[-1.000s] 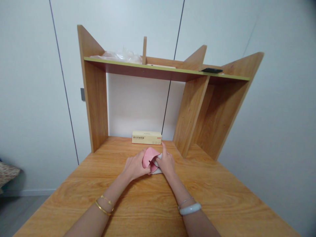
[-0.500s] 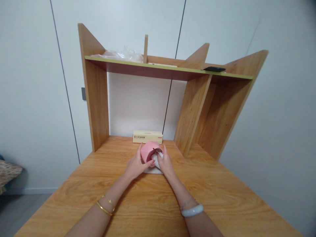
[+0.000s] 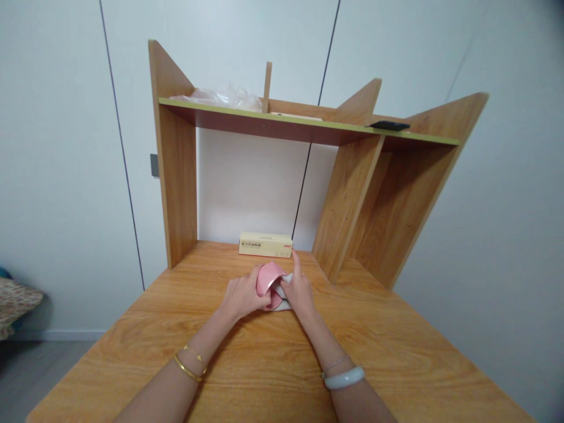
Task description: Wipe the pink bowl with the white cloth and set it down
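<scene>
A pink bowl point(image 3: 268, 277) with a hollow inside is tilted on its side above the table, its opening turned towards the right and me. My left hand point(image 3: 245, 295) grips its left side, thumb at the near rim and fingers round the outside. A whitish cloth point(image 3: 284, 286) sits at the opening, pinched by my right hand point(image 3: 300, 291) with the index finger stretched up and away. Part of the cloth lies under the bowl on the tabletop. The right fingers inside the bowl are hidden.
Behind the hands, a long cream box point(image 3: 265, 245) stands on the wooden table point(image 3: 255, 358). A wooden shelf unit point(image 3: 264, 124) rises at the back, bearing a clear plastic bag point(image 3: 224, 97) and a flat black object point(image 3: 389, 125). Patterned fabric point(image 3: 20, 301) shows at far left.
The bowl has turned and dropped slightly nearer to me. My left fingers have shifted round its outside, and my right index finger now points up off it. The view has shifted a little.
</scene>
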### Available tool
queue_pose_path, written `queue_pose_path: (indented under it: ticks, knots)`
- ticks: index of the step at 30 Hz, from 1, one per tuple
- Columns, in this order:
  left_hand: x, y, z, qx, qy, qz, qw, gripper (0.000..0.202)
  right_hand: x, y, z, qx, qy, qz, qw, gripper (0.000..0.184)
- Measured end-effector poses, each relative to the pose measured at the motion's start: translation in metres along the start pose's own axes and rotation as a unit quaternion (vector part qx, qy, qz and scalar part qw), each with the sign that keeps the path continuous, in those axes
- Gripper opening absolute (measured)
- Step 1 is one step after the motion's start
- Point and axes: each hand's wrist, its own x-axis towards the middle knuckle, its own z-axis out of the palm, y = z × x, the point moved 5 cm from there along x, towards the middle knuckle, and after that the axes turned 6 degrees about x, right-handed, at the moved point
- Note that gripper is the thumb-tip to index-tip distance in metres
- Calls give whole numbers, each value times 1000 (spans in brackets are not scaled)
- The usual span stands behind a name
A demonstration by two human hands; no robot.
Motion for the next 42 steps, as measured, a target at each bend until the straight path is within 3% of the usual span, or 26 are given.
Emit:
queue_pose_path:
  ticks: [4,9,12,18,21,25,29,33,37,42]
  knots:
    - [-2,5,-3,5,-4,13,1000,67,1,-3,-5,6,12,-53,999,73]
    - [-2,5,0,-29,8,21,999,62,1,7,5,12,-65,4,998,70]
    - [0,1,5,-62,18,13,998,62,0,7,9,36,-92,-1,995,66]
    - [5,-9,11,-197,78,10,977,82,1,16,9,162,-17,45,986,61]
    - [5,-6,18,-252,70,31,965,91,2,22,12,235,30,67,969,58]
    - [4,-3,23,-281,49,40,958,81,3,20,21,284,17,57,957,50]
    - [4,-7,15,-209,28,3,978,70,1,16,23,215,0,91,972,59]
    - [1,-6,3,-119,22,5,993,73,-1,11,13,91,-14,102,991,67]
    - [-1,-3,-1,-59,20,13,998,70,0,6,-1,-17,-13,70,997,66]
    - [-1,0,0,-49,20,28,998,73,2,4,-5,-33,6,19,999,67]
